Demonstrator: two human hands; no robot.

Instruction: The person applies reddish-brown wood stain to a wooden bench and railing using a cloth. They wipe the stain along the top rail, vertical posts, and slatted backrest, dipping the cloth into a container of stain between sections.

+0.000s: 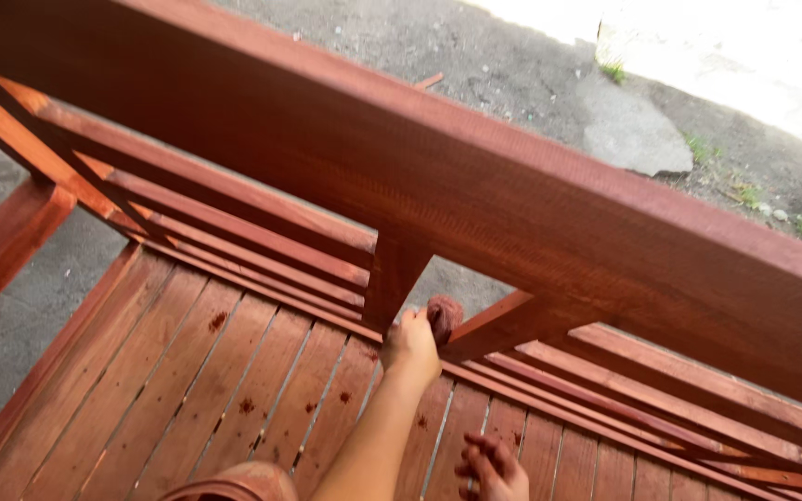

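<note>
Two hands at bench: left hand (409, 348) gripping stain-soaked rag (444, 315) against back's centre post (395, 276), near seat's rear edge; right hand (492, 468) fingers loosely curled, empty. Judgement: rub along grain, wipe drips off seat slats (234, 371).

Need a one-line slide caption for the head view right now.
Left hand presses a stained rag against the reddish wooden bench backrest; right hand hovers over the slatted seat.

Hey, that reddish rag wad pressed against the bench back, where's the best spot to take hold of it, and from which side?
Probably the rounded top of the rag wad, coming from above and the seat side. The left hand already covers its lower left, and the upright post and slanted brace hem in the far side, so only the bulging top is free. The right hand, low over the seat slats, holds nothing.
</note>
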